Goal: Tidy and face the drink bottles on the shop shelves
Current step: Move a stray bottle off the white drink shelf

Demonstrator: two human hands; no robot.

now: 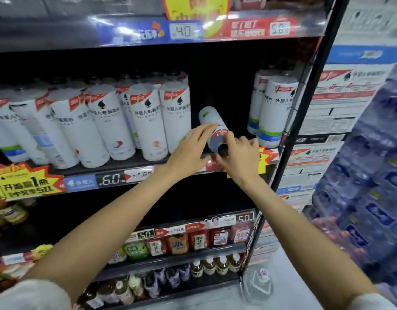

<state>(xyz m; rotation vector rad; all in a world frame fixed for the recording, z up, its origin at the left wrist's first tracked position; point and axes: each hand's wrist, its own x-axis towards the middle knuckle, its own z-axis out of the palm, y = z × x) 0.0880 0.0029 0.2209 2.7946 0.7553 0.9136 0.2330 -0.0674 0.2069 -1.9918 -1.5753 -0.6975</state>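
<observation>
Sideways, smooth white cylindrical bottle between left hand and right hand.

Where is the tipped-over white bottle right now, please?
The tipped bottle lies in the middle shelf's gap, cap towards the camera, between the left hand and right hand.
</observation>
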